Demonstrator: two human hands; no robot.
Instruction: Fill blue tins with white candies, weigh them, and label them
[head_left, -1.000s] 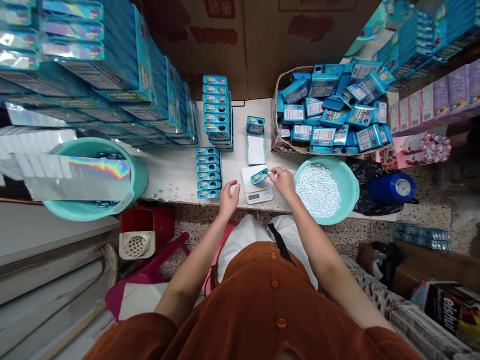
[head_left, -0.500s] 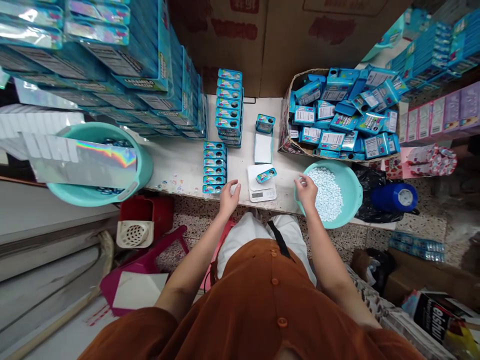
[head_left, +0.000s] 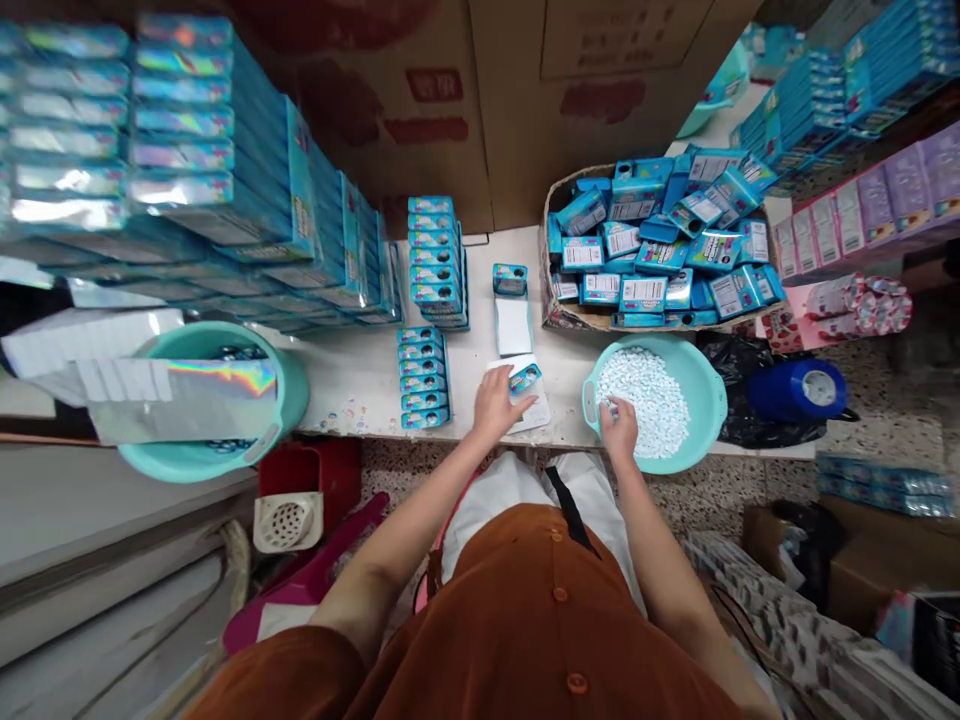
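Note:
My left hand is over the white kitchen scale, thumb and fingers apart around the near side of a small blue candy box that lies on it. Whether the fingertips touch the box I cannot tell. At the left rim of a turquoise basin, my right hand has its fingers pinched together; what they hold, if anything, is too small to make out. Small white candies fill the basin's bottom. Behind the scale lies a white pad, with another blue box standing at its far end.
Blue boxes stand in two rows left of the scale. A carton heaped with blue boxes is behind the basin. Tall stacks of packs and a second turquoise basin with silvery sheets are at left.
My left hand has moved right, from beside the row of boxes to over the scale. My right hand has closed into a pinch at the basin's edge. The view has shifted.

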